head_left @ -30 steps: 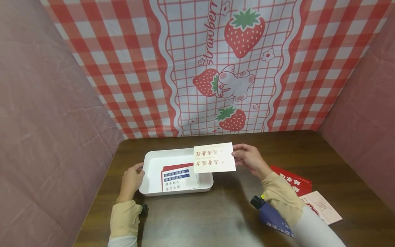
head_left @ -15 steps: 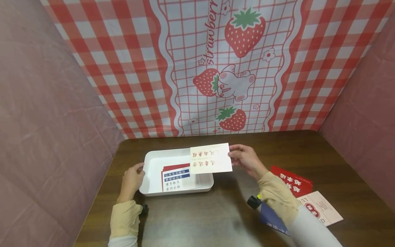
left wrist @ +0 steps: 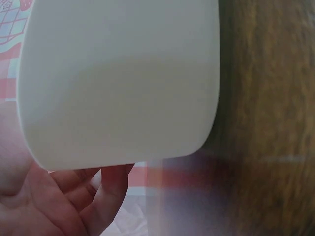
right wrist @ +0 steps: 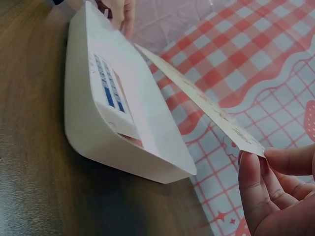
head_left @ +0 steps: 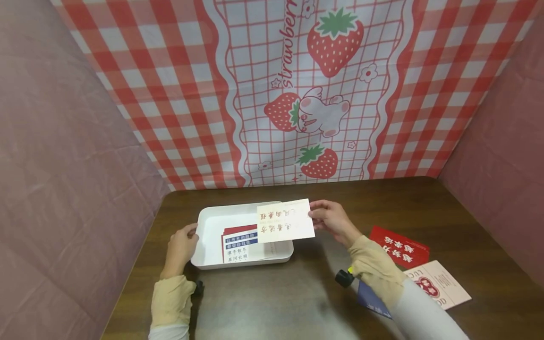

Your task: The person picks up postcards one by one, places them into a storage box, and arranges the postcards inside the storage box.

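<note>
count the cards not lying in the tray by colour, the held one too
Red card: 1
Pink card: 1
Blue card: 1
Cream card, in the right hand: 1
Total: 4

Your right hand [right wrist: 280,191] pinches a cream card [right wrist: 197,101].
You hold it tilted near the white tray [right wrist: 78,108], where a blue-and-white card [right wrist: 110,88] lies.

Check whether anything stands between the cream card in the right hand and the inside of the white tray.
Nothing visible stands between them: the right wrist view shows open space between the cream card, pinched by the right hand, and the white tray. A blue-and-white card lies lower, inside the tray.
</note>
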A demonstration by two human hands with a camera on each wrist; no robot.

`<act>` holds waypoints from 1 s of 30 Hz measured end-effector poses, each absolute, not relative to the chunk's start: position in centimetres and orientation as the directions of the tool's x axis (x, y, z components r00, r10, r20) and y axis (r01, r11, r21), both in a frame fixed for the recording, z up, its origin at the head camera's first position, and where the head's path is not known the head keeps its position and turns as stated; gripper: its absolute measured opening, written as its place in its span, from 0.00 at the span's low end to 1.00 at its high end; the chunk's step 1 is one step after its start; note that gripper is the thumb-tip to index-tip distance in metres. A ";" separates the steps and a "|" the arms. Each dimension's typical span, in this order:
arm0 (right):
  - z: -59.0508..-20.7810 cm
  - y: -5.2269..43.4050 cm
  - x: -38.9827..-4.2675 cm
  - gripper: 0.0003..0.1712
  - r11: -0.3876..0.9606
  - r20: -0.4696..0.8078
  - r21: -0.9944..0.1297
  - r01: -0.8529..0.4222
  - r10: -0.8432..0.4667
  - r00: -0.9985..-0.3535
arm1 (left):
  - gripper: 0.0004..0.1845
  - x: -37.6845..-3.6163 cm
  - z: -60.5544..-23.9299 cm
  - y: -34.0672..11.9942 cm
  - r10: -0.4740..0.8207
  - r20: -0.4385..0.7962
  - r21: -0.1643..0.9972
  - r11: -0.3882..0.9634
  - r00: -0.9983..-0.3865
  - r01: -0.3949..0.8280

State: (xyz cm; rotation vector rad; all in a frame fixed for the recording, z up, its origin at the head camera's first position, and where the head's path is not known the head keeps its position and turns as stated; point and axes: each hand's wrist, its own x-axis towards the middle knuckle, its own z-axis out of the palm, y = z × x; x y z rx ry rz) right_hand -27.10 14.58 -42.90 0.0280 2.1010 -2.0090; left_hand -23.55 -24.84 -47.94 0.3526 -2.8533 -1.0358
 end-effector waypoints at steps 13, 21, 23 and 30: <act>-44.4 13.4 -27.0 0.19 0.094 -0.208 -0.976 0.196 -0.141 -0.968 | 0.23 -23.6 -47.9 -24.9 -0.241 0.005 0.645 0.743 -0.971 -0.181; -44.5 12.2 -26.9 0.19 0.076 -0.206 -0.978 0.195 -0.171 -0.963 | 0.24 -23.8 -48.0 -25.1 -0.240 -0.037 0.634 0.745 -0.970 -0.209; -44.6 11.7 -26.9 0.18 0.081 -0.209 -0.977 0.197 -0.179 -0.961 | 0.24 -23.7 -47.9 -25.2 -0.234 -0.035 0.629 0.750 -0.972 -0.203; -45.4 10.2 -26.7 0.16 0.146 -0.221 -0.970 0.195 -0.186 -0.957 | 0.24 -23.7 -47.9 -25.2 -0.241 -0.040 0.629 0.748 -0.970 -0.212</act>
